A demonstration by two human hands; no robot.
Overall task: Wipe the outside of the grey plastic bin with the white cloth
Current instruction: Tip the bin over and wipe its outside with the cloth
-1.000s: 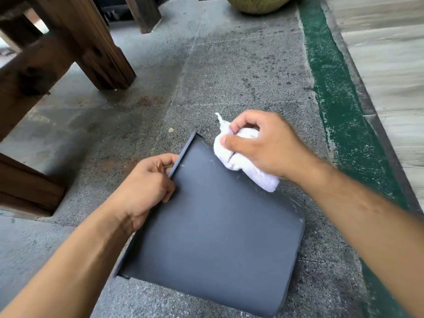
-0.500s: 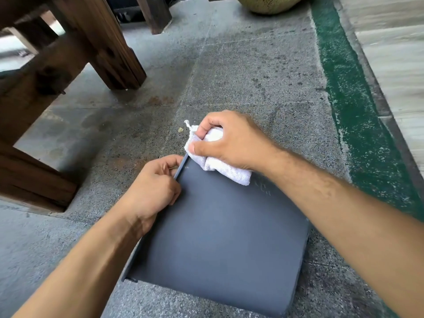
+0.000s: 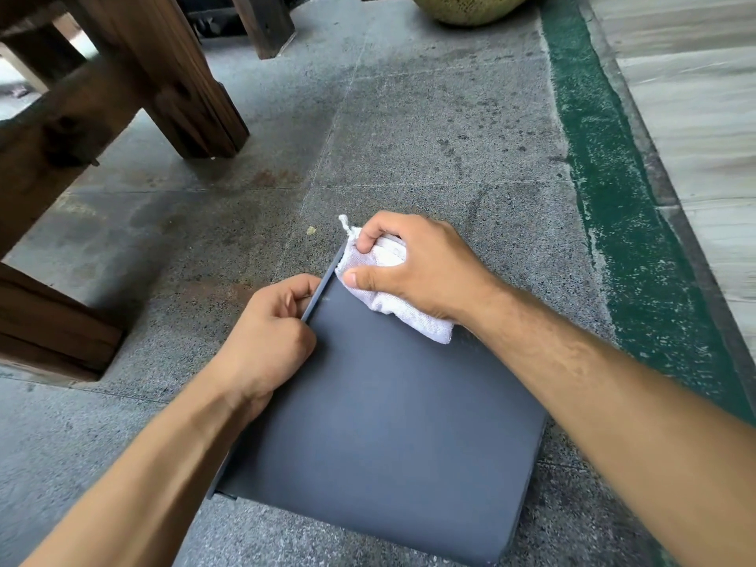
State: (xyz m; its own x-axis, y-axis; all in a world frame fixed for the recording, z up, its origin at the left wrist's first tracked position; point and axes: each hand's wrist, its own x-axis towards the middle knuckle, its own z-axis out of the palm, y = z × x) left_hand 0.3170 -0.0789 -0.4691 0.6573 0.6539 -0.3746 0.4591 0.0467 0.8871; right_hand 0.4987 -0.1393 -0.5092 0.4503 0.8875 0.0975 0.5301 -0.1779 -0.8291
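Head view: looking down at my two hands on the bin.
Bin: grey plastic bin lying on its side on the stone floor, near the wooden bench leg.
Left hand: my left hand curled tight round the bin's rim.
Right hand: my right hand clenched on the white cloth.
Cloth: bunched, pressed on the bin's upper side by the rim's far corner.

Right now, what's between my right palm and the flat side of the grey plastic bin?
The bunched white cloth: in the head view, the right hand presses it onto the grey plastic bin near the rim.
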